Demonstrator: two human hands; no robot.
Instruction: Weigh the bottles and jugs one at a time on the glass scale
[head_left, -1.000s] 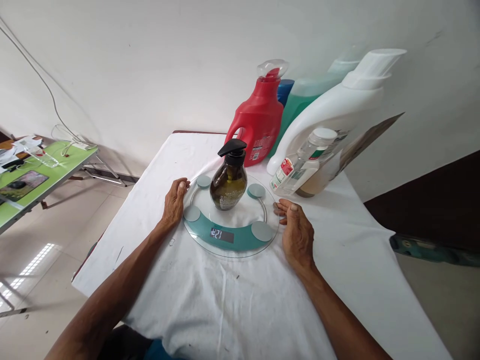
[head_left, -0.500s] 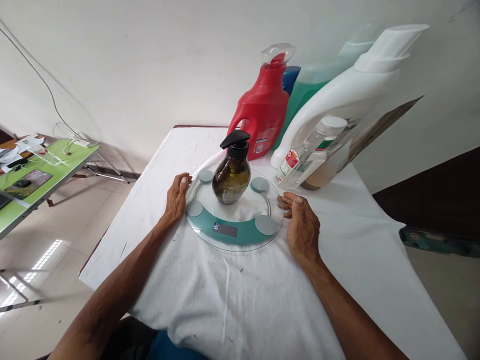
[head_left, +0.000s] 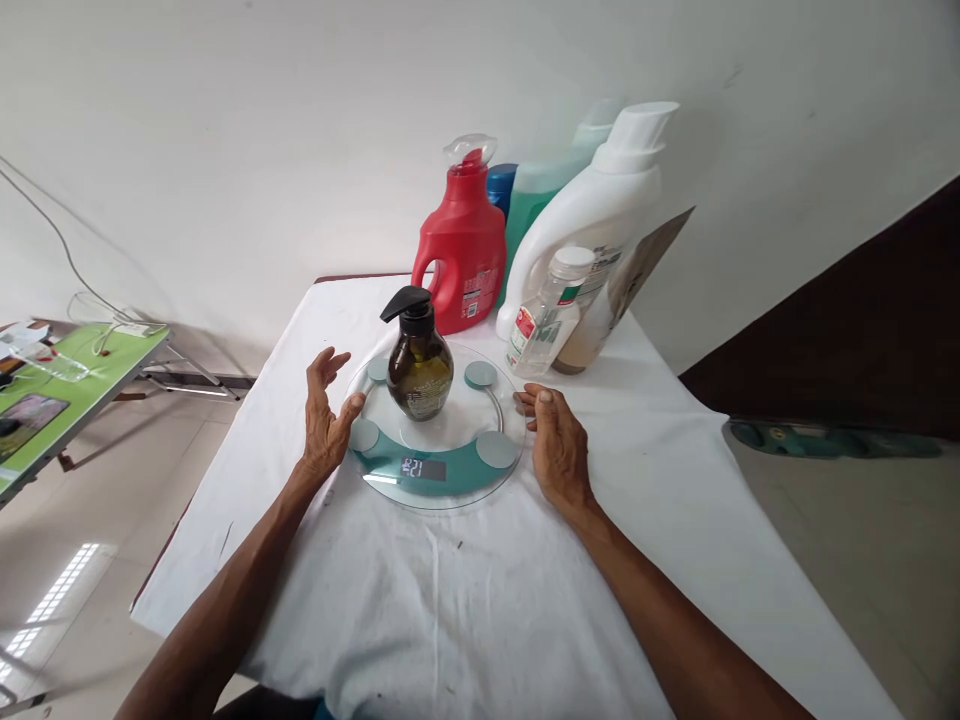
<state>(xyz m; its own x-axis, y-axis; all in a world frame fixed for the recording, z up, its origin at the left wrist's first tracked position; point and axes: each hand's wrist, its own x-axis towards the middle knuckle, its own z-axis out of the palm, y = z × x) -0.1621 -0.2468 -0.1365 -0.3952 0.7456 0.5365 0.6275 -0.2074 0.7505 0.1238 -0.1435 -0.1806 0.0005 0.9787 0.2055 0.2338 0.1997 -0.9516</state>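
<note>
A round glass bathroom scale [head_left: 420, 490] with a teal band lies on the white cloth, its small display lit with digits. Upright on the glass stands a dark olive pump bottle [head_left: 420, 378] with a black pump head pointing left. My left hand [head_left: 326, 425] is open at the scale's left edge, fingers raised and spread, the thumb near the glass. At the right edge, my right hand [head_left: 559, 440] is closed about the rim, its fingertips seen through the glass and its thumb above. Neither hand touches the pump bottle.
Behind the scale stand a red detergent jug [head_left: 465, 250], a blue-capped bottle [head_left: 501, 185], a green bottle [head_left: 529, 205], a large white bottle [head_left: 577, 205] and a clear jar [head_left: 547, 320]. A green table [head_left: 97, 370] is at far left. The wall [head_left: 225, 150] rises behind.
My left hand has come off the scale's left rim and spread its fingers. The display digits have changed. The view has shifted; the right hand stays at the rim.
</note>
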